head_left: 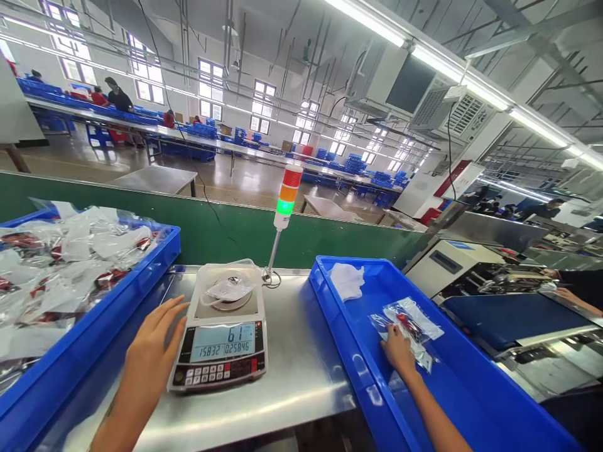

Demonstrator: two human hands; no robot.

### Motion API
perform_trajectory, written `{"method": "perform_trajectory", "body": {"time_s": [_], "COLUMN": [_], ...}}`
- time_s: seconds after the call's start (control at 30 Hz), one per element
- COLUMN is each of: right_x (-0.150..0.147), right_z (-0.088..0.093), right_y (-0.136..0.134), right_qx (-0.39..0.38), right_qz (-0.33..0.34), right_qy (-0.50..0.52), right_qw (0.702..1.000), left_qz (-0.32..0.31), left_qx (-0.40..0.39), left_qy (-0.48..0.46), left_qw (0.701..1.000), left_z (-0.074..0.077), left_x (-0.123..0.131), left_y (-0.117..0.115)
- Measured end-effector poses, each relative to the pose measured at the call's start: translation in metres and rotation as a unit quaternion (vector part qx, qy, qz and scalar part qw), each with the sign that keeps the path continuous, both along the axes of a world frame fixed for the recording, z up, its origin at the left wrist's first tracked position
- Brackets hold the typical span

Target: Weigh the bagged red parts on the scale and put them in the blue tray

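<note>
My left hand [155, 339] rests on the steel bench with its fingers apart, just left of a digital scale [219, 358]. The scale's display reads about 61, and a transparent plastic bag [229, 287] lies on its pan. My right hand [398, 350] is in a blue plastic tray [347, 326], gripping transparent bags holding red items [409, 329]. A crumpled white bag [347, 281] lies near the tray's far end. To the left, another blue tray [94, 323] is heaped with similar bags.
A red, amber and green stack light [285, 198] stands behind the scale, before a green conveyor wall [141, 220]. On the right are a beige machine [447, 267], a dark blue belt [513, 320] and a co-worker's hands [575, 300]. Long benches with blue crates lie beyond.
</note>
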State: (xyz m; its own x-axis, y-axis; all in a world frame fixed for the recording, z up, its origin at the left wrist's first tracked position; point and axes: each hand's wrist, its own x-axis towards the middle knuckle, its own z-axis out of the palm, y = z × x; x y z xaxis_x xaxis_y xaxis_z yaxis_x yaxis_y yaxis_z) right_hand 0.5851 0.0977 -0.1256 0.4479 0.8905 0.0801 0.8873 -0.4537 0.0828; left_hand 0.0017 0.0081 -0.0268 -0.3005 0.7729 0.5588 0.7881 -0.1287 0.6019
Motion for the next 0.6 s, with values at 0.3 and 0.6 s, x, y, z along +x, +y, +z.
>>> {"method": "perform_trajectory", "body": {"time_s": [0.3,0.6], "right_x": [-0.007,-0.088], "right_z": [0.069,0.205], "right_y": [-0.037,-0.040], "right_qx": [-0.009,0.244], "right_qz": [0.005,0.163], "right_qy": [-0.033,0.121], "right_qw": [0.999,0.948], "left_qz": [-0.106,-0.194], "left_qx": [0.026,-0.019], "left_qy": [0.017,-0.140], "left_qw": [0.994,0.971], "left_z": [0.019,0.026], "left_x": [0.034,0.074], "left_y": [0.021,0.103]}}
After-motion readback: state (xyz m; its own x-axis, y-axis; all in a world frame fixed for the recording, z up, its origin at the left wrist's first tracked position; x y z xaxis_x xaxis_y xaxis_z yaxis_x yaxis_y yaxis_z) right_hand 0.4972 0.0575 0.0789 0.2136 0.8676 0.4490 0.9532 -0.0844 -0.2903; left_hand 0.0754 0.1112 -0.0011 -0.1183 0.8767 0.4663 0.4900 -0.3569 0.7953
